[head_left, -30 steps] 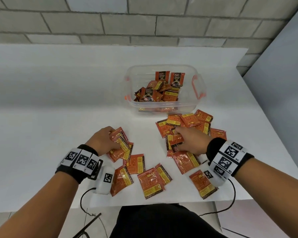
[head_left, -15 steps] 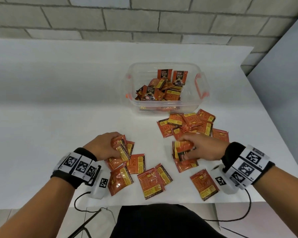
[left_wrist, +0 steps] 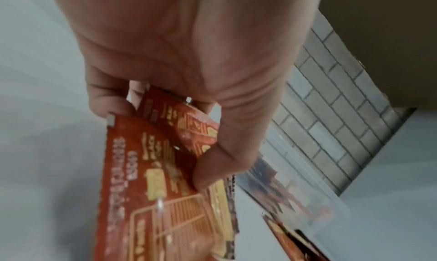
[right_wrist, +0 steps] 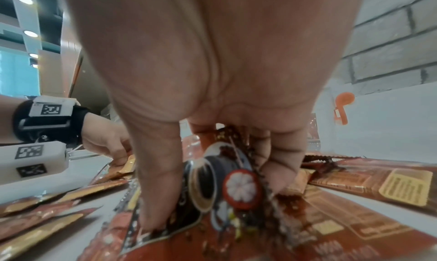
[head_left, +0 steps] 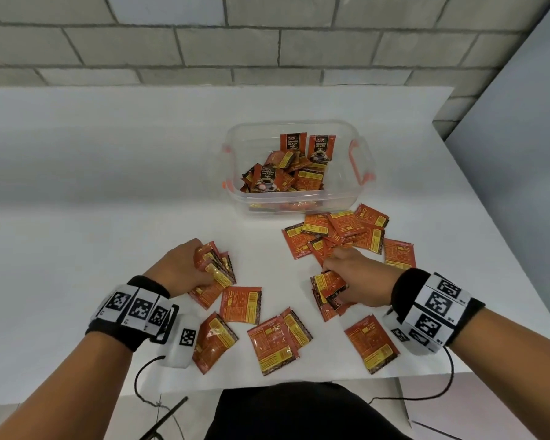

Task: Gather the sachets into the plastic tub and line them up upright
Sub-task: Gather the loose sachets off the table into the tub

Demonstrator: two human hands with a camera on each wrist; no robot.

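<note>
Red and yellow sachets lie scattered on the white table (head_left: 77, 217). My left hand (head_left: 185, 269) grips a bunch of sachets (head_left: 215, 265), seen close in the left wrist view as sachets (left_wrist: 165, 171) pinched between thumb and fingers. My right hand (head_left: 353, 281) holds another bunch of sachets (head_left: 329, 285) on edge against the table; the right wrist view shows these sachets (right_wrist: 227, 179) between thumb and fingers. The clear plastic tub (head_left: 346, 198) with orange latches stands behind, holding several sachets, two upright sachets (head_left: 307, 147) at its far wall, the others jumbled.
Loose sachets (head_left: 340, 230) are piled just in front of the tub, and more loose sachets (head_left: 273, 338) lie near the table's front edge. A grey brick wall (head_left: 267, 42) runs behind the table. The table's right edge is close to the tub.
My right hand has pulled back toward me with its bunch, away from the pile by the tub. My left hand has kept its bunch and stayed almost in place.
</note>
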